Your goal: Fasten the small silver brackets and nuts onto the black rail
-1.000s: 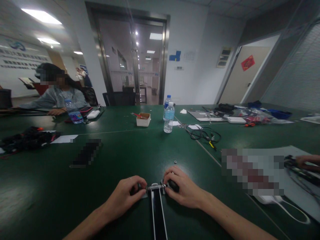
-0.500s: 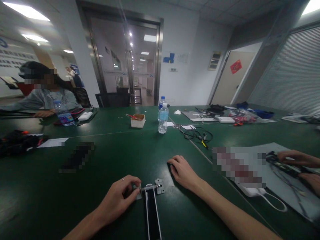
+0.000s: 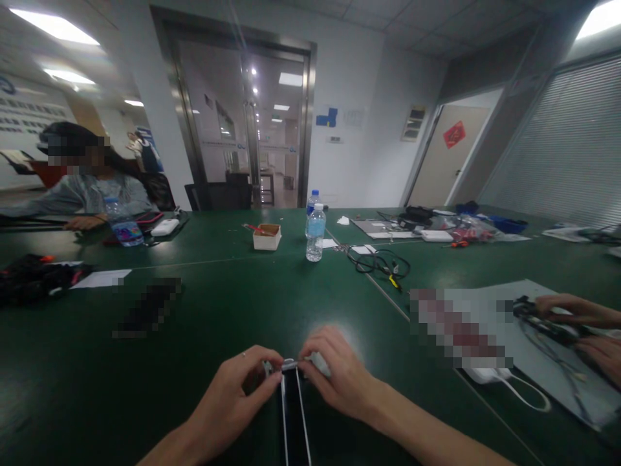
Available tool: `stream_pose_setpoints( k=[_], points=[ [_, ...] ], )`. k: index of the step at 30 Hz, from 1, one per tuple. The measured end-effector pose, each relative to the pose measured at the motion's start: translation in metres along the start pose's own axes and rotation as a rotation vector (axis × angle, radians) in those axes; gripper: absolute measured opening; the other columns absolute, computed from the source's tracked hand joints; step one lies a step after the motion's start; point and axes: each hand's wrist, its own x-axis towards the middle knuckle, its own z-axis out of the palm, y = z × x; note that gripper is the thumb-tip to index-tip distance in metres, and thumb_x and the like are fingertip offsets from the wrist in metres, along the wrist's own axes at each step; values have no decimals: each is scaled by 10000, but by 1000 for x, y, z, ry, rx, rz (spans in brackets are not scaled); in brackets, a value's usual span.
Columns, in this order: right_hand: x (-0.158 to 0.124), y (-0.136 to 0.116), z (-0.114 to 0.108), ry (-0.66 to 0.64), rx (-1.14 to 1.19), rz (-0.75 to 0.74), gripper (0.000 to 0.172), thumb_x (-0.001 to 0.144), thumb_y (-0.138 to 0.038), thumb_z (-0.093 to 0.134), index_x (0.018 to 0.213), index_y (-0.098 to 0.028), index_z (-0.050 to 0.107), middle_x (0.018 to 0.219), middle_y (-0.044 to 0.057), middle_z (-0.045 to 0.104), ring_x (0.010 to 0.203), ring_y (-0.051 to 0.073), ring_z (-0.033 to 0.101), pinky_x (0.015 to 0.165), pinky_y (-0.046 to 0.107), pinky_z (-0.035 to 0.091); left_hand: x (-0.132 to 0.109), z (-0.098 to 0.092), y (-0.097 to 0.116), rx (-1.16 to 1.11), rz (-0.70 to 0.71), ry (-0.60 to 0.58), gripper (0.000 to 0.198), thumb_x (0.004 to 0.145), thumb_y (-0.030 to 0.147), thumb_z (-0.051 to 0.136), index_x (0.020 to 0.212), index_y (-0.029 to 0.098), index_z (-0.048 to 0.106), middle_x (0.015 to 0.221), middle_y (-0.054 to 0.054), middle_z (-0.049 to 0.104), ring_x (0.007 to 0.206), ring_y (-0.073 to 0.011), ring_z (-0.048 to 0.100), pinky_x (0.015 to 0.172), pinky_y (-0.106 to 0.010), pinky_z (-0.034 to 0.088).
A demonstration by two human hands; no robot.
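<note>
A long dark bar with pale metal edges lies on the green table and points toward me. My left hand pinches a small metal bracket at the left of the bar's far end, largely hidden by the fingers. On the other side, my right hand, slightly blurred, has thumb and fingertips closed by the bar's end. A second grey bracket shows in the gap between that thumb and the fingers. Anything small in the right fingertips is hidden.
Ahead stand a water bottle and a small box. Black cables lie right of them. Farther right, a person's hands work on wiring over a grey board. Another person sits at far left.
My right hand has come back and left from the bare table to the bar's far end, and its fingers have closed there. My left hand has stayed at its bracket, moving slightly right.
</note>
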Motion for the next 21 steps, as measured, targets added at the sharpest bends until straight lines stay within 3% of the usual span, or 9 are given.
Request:
stream_pose_setpoints(
  k=[3,6,10,13,16,21],
  points=[
    [-3,-16,7,16,45,-100,60,948,-204,473,954,-178,527,853,53,615,795,170,532,698,307,420,-3,3,16,-90,39,-90,235,905,361,474,941,228,664,852,-3,670,711,-169,590,644,-244,446],
    [-6,-19,10,14,48,-101,76,954,-238,489,933,-180,533,852,53,607,805,169,535,697,299,411,-3,5,22,-140,26,-118,258,910,370,461,911,213,666,853,-11,674,737,-177,596,666,-250,448],
    [-6,-14,8,-45,35,-91,98,944,-279,518,935,-187,552,897,57,604,835,170,538,725,301,403,-2,1,14,-109,28,-124,219,895,359,503,891,221,673,811,3,661,696,-169,591,625,-236,440],
    [-3,-8,2,-75,-3,-90,123,929,-289,530,978,-180,559,925,66,612,844,178,536,733,310,394,1,-10,0,29,78,-137,198,903,357,523,929,228,671,846,-3,657,725,-171,585,681,-248,450],
    [1,1,-5,-136,-70,-9,111,915,-262,521,962,-172,567,915,67,616,834,183,529,728,315,377,4,-23,-14,144,79,-169,211,920,346,503,971,228,670,903,-17,654,773,-176,589,686,-243,447],
    [5,13,-15,-363,-150,203,95,899,-254,536,890,-171,581,844,34,597,780,164,516,732,308,355,7,-30,-25,256,-35,-215,245,923,361,480,946,209,671,849,-20,628,711,-177,571,629,-251,421]
  ],
)
